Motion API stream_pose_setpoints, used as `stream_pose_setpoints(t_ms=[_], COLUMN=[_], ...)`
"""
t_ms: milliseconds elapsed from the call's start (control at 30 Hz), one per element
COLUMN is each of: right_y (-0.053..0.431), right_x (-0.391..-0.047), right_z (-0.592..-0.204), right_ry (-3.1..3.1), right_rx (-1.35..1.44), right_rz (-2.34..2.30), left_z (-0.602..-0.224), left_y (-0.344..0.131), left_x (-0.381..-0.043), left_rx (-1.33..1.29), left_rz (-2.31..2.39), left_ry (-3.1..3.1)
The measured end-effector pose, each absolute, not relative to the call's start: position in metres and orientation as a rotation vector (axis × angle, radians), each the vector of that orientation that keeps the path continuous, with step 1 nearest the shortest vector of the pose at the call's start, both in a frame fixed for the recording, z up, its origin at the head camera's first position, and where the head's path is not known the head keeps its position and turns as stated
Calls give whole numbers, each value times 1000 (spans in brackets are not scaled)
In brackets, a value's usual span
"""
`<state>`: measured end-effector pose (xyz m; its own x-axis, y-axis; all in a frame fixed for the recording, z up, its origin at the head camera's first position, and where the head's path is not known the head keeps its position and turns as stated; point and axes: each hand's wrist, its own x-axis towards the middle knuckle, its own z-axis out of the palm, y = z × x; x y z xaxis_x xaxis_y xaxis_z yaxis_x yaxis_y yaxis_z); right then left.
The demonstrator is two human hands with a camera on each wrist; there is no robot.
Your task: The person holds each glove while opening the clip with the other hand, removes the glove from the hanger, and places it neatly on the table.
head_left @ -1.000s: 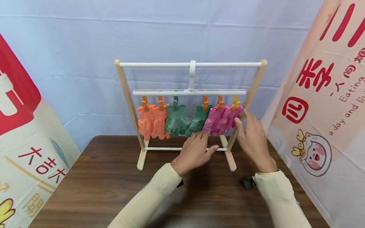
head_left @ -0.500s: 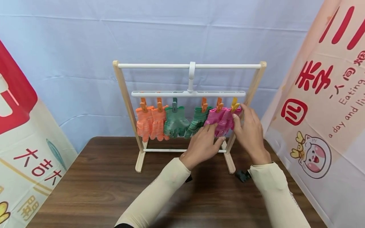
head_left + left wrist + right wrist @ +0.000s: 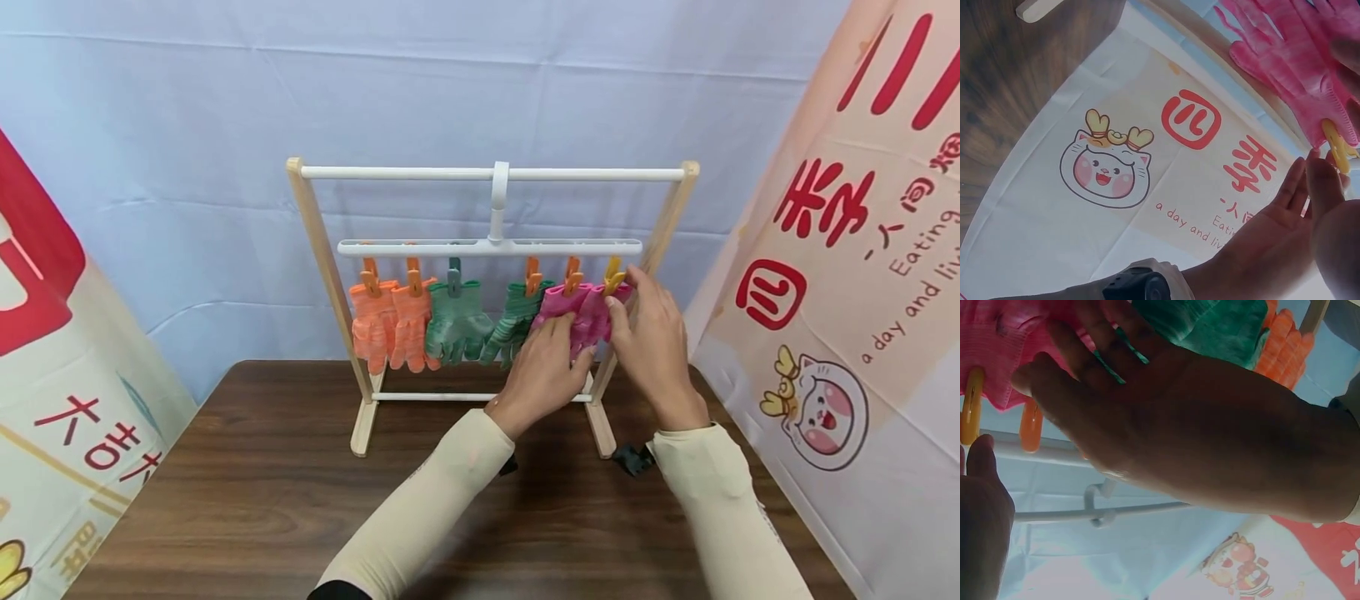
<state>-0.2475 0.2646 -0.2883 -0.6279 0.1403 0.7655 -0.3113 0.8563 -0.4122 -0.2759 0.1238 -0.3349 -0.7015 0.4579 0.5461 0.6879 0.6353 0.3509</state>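
Two pink gloves (image 3: 593, 318) hang fingers down at the right end of a white hanger (image 3: 423, 248). Clothespins hold them, a yellow clothespin (image 3: 613, 277) on the outer glove and an orange one (image 3: 572, 277) on the other. My right hand (image 3: 660, 350) pinches the outer pink glove at its cuff edge, beside the yellow clothespin. Fingers loosely spread, my left hand (image 3: 542, 371) touches the inner pink glove from the front, hiding its lower part. In the right wrist view, my left hand (image 3: 1166, 425) lies across in front of pink and green gloves.
The hanger hooks over the top rail (image 3: 390, 173) of a wooden rack standing on a brown table (image 3: 277, 500). Green gloves (image 3: 456, 321) and orange gloves (image 3: 372, 325) hang further left. Printed cloth banners (image 3: 817, 350) flank the table; a pale cloth (image 3: 225, 108) covers the back.
My left hand has moved right and up, from below the gloves onto the pink ones. My right hand has risen slightly to the cuff by the yellow clothespin.
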Motion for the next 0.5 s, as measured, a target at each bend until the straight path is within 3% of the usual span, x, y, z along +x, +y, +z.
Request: stream_pose_setpoints(t_ms=[500], right_y=[267], right_x=[-246], right_z=[-288], right_ry=[-2061], right_rx=[120], right_rz=[771], left_z=[-335], left_y=[141], left_x=[-281], left_rx=[-744], left_rz=[-853], left_ry=[-2367])
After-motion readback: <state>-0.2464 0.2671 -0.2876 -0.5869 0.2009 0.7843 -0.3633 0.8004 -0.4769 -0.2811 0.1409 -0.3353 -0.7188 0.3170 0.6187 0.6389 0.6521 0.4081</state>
